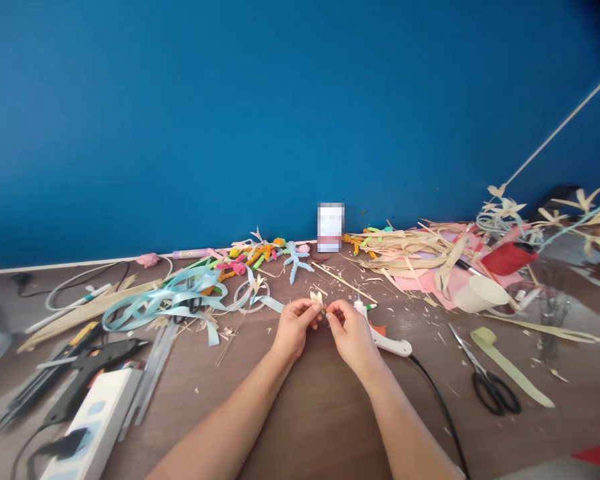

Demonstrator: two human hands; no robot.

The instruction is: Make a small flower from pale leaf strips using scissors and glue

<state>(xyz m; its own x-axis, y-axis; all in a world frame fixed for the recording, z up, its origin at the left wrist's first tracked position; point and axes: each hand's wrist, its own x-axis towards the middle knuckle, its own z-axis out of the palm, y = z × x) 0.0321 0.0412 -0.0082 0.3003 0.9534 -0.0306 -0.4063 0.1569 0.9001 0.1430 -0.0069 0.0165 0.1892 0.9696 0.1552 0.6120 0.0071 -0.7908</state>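
Observation:
A small cream-coloured flower (317, 298) of strip-like petals is pinched between my two hands above the table. My left hand (295, 328) is closed, with thumb and fingertips on the flower's left side. My right hand (350, 333) is also closed, its thumb and forefinger at the flower's base, which the fingertips mostly hide. Just behind my right hand lies a white glue gun (393, 344) with an orange trigger, partly covered by that hand. Its black cord (443, 403) runs toward the front edge.
Black scissors (495, 393) and a pale green ribbon (515, 370) lie at right, before heaped straw-like strips (405, 250) and a white cup (480, 295). At left are blue ribbon (165, 300), a black glue gun (87, 367), clear sticks (155, 367) and a power strip (97, 423).

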